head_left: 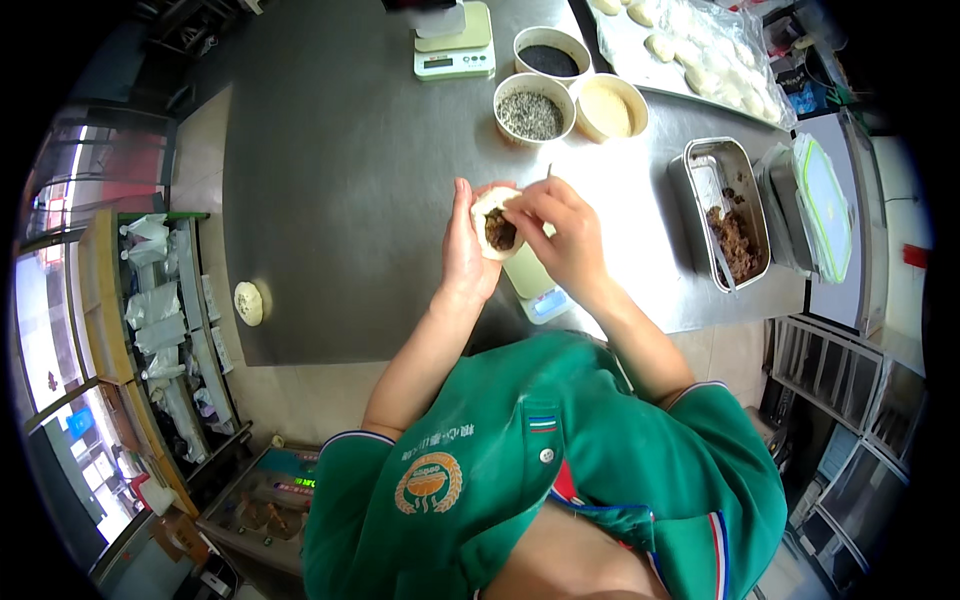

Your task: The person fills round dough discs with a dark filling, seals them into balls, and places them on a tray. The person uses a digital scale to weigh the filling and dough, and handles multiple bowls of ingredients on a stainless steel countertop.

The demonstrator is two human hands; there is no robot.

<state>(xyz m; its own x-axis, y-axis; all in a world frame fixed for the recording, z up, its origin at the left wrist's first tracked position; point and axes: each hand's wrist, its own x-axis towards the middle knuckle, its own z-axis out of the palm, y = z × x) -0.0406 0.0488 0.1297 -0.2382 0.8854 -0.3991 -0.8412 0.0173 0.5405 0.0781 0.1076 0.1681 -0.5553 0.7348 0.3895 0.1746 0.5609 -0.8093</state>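
Note:
A round of pale dough [484, 208] filled with a dark brown mixture [499, 231] lies cupped in my left hand [466, 247], whose fingers curl around its far side. My right hand [563, 228] pinches the dough's right edge between thumb and fingers. A thin, short tip pokes out beyond the right hand's knuckles; I cannot make out what it belongs to. Partly below both hands, close to my body, is a small pale green kitchen scale [538, 285] with a lit display.
Three paper tubs hold black seeds [548, 60], mixed seeds [531, 115] and pale seeds [605, 108]. Another scale [455, 62] stands behind. Rightward are a metal pan of brown filling [738, 245], stacked lids [822, 205] and a plastic-covered dough tray [690, 60]. One bun [248, 303] sits far left.

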